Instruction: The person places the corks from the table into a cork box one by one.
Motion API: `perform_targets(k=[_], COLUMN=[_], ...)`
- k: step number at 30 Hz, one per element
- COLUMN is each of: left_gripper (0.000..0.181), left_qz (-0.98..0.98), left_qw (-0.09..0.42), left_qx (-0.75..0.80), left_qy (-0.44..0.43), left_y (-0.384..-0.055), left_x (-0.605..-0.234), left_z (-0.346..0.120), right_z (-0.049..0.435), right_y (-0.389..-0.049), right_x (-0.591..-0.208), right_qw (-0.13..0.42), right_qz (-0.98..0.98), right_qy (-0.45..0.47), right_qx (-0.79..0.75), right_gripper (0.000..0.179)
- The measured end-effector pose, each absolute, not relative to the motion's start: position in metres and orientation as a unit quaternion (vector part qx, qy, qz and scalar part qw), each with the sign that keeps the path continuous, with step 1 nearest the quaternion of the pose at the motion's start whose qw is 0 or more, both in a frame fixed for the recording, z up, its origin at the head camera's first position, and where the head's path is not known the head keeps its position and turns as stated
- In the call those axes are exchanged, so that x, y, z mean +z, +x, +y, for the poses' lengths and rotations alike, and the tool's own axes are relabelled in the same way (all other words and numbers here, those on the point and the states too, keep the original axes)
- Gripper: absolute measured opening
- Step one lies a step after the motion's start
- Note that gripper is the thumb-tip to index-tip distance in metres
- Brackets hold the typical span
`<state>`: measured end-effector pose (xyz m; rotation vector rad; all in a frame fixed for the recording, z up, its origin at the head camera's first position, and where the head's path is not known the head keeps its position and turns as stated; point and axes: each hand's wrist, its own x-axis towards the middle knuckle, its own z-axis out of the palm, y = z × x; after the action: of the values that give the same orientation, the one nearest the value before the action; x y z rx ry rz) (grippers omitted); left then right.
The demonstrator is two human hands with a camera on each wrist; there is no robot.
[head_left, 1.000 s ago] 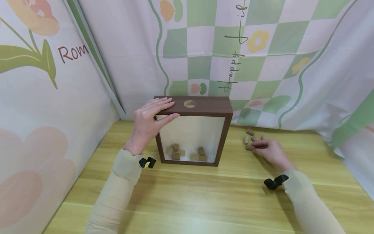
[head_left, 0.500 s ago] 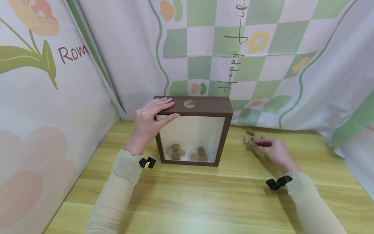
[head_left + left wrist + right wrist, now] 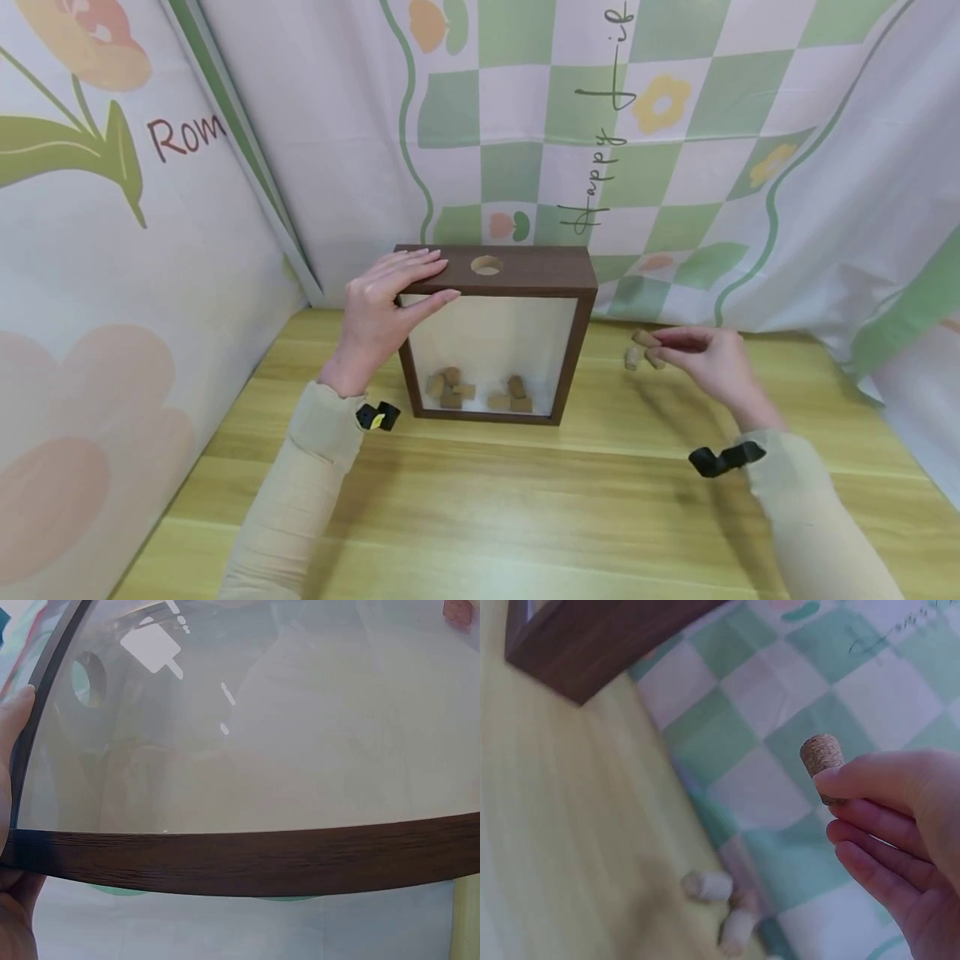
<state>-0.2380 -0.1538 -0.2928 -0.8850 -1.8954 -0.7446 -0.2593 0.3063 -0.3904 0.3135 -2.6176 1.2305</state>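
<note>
A dark brown cork-collecting shadow box point(image 3: 525, 267) with a clear front stands upright on the table. A round hole point(image 3: 487, 265) opens in its top. Several corks point(image 3: 452, 390) lie inside at the bottom, in two groups. My left hand point(image 3: 382, 296) holds the box's upper left corner, fingers over the top and thumb along the front edge. To the right of the box, my right hand point(image 3: 712, 362) pinches a cork point(image 3: 823, 759) between thumb and fingers, raised above the table. Loose corks point(image 3: 709, 886) lie below it near the curtain.
The light wood table point(image 3: 480, 500) reaches back to a white and green checkered curtain point(image 3: 570, 125). A floral cloth wall point(image 3: 135, 317) borders the left side. Black wrist cameras point(image 3: 726, 458) sit on both sleeves.
My right hand has picked up a cork from the loose group and lifted it, moving slightly back and right. My left hand and the box stay in place.
</note>
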Motion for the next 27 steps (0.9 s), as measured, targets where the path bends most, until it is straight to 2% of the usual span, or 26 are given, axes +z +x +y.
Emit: perform_targets(k=[9, 20, 27], left_gripper=[0.041, 0.041, 0.042], left_qz=[-0.760, -0.758, -0.761], left_qw=[0.450, 0.451, 0.453], left_qx=[-0.300, -0.301, -0.297], left_qy=[-0.360, -0.361, -0.356], left_y=[-0.239, -0.238, -0.237], left_x=[-0.292, -0.291, -0.292], left_z=[-0.153, -0.152, -0.152], right_z=[0.280, 0.246, 0.220], right_y=[-0.245, -0.237, -0.229], right_x=[-0.350, -0.306, -0.276], right_qw=[0.141, 0.269, 0.307], right_qz=[-0.875, -0.785, -0.760], right_qy=[0.090, 0.163, 0.209], right_qx=[0.455, 0.535, 0.534], right_gripper=[0.039, 0.028, 0.025])
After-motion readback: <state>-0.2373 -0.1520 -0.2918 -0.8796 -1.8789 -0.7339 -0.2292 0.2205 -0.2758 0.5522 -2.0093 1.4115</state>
